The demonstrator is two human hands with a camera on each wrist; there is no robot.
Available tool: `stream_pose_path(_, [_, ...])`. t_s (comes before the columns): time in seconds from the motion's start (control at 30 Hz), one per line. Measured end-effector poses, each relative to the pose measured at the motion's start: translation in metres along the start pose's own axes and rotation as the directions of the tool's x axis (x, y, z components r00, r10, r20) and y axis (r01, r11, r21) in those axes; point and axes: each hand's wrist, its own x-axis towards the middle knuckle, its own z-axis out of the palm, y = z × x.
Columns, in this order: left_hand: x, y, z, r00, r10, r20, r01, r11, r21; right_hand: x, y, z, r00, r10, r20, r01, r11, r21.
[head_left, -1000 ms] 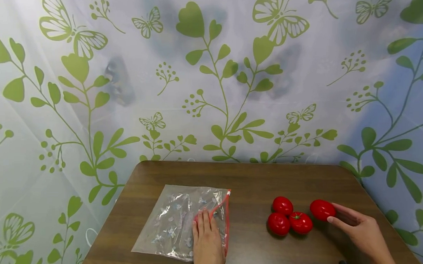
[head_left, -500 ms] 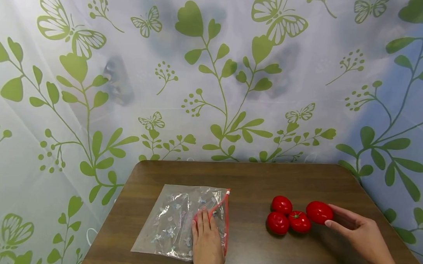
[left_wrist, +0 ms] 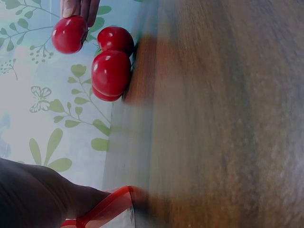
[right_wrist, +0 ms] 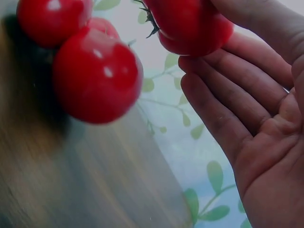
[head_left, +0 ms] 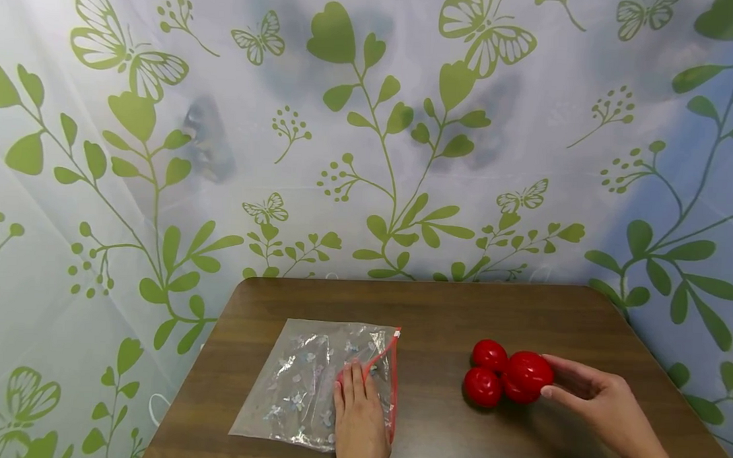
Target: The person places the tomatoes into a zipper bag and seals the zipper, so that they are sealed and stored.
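Observation:
My right hand (head_left: 606, 399) holds a red tomato (head_left: 528, 371) between thumb and fingertips, raised off the table. In the head view it largely covers another tomato (head_left: 516, 392) below; whether they touch I cannot tell. Two more tomatoes, one behind (head_left: 489, 354) and one in front (head_left: 482, 387), sit close by on the left. The held tomato (right_wrist: 190, 23) shows a green stem in the right wrist view. My left hand (head_left: 362, 421) grips the upper lip of a clear zip bag (head_left: 300, 382), its red edge (left_wrist: 107, 206) raised from the table; the thumb is hidden.
A brown wooden table (head_left: 436, 312) bears everything, its far corners rounded. Behind it hangs a pale curtain (head_left: 369, 155) printed with green leaves and butterflies. The bag's red-edged mouth faces right, towards the tomatoes.
My right hand has moved left with its tomato, from beside the cluster to over the nearest tomato in it. The left hand and the bag have stayed in place.

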Motion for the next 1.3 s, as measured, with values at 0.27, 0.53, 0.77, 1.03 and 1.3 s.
stream_pose_path(0.27, [0.0,0.001,0.001,1.0,0.0,0.001,0.0,1.0,-0.01,0.003,-0.015,0.014,0.997,-0.024,0.068,0.021,0.998,0.051])
stream_pose_path(0.53, [-0.001,0.002,0.002,1.0,0.002,-0.019,-0.003,1.0,-0.013,0.007,-0.029,0.029,0.993,0.002,0.12,-0.011,0.997,0.079])
stream_pose_path(0.77, [-0.004,0.005,0.0,1.0,-0.011,-0.007,0.011,1.0,-0.006,0.007,-0.039,0.045,0.99,-0.006,0.14,-0.014,0.99,0.14])
stream_pose_path(1.03, [-0.005,0.006,0.001,1.0,-0.016,-0.023,0.016,1.0,-0.004,0.009,-0.048,0.07,0.979,-0.024,0.203,-0.022,0.975,0.22])
stream_pose_path(1.3, [-0.005,0.007,0.0,0.999,-0.033,0.011,0.033,0.999,-0.006,0.014,-0.057,0.094,0.957,-0.109,0.271,0.028,0.958,0.286])
